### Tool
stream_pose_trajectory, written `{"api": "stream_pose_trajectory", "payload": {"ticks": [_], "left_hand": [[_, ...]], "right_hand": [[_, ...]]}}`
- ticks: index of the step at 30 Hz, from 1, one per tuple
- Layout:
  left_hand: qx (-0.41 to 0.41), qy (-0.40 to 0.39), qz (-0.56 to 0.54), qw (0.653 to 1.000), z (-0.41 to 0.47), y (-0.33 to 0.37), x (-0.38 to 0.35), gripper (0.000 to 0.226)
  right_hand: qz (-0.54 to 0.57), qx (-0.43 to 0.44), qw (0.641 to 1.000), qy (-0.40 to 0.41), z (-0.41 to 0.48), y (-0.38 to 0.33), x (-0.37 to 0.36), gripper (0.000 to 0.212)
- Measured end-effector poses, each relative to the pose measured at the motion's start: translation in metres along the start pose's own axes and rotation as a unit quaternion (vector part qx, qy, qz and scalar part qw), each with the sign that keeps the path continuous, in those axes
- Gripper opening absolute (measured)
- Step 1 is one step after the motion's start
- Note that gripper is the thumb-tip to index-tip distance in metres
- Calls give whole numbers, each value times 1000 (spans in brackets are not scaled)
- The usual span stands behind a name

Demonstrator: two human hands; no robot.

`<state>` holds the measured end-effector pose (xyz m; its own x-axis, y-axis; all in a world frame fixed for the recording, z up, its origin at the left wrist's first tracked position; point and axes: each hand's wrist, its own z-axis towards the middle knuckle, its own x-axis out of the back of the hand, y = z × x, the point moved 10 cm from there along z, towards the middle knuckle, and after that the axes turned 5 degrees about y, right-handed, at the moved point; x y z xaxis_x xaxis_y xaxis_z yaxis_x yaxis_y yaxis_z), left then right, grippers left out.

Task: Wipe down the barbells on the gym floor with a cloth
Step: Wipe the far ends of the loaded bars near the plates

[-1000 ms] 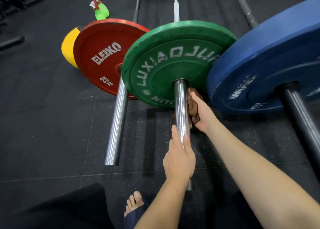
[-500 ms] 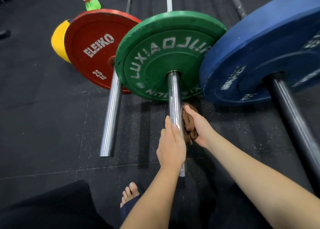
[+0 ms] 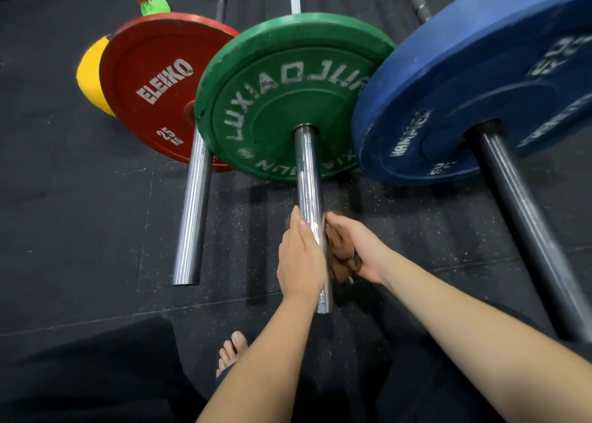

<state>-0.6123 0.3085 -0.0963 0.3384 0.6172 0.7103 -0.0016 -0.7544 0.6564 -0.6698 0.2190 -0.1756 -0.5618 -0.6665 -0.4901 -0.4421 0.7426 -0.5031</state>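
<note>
One glossy chrome sleeve [image 3: 307, 179] juts from the green plate [image 3: 288, 96] lettered LUXIAOJUN. The left hand [image 3: 301, 257] grips it; the right hand [image 3: 363, 249] clutches a bunched brown cloth [image 3: 342, 257] against its 3 o'clock side. The red plate [image 3: 150, 86] reads ELEIKO.

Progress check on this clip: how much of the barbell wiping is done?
Done: the brown cloth has swept from the green plate down most of the middle sleeve. In hand: the right hand presses it to that sleeve, and the left hand grips it. Left: the sleeve's end, plus the red-plate bar and the blue-plate bar, which no hand touches.
</note>
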Motion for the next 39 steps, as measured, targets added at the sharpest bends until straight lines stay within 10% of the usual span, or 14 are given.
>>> {"api": "stream_pose_trajectory", "payload": {"ticks": [9, 29, 35, 39], "left_hand": [[2, -2, -5, 1000, 0, 1, 0, 53], [11, -22, -65, 998, -5, -1, -5, 55], [11, -22, -82, 996, -5, 1, -9, 52], [13, -30, -65, 997, -6, 2, -13, 52]], "right_hand": [[48, -14, 999, -13, -15, 9, -8, 47], [-243, -170, 955, 26, -30, 46, 27, 26], [-229, 13, 967, 108, -10, -35, 36, 71], [-206, 221, 944, 129, -12, -108, 9, 26]]}}
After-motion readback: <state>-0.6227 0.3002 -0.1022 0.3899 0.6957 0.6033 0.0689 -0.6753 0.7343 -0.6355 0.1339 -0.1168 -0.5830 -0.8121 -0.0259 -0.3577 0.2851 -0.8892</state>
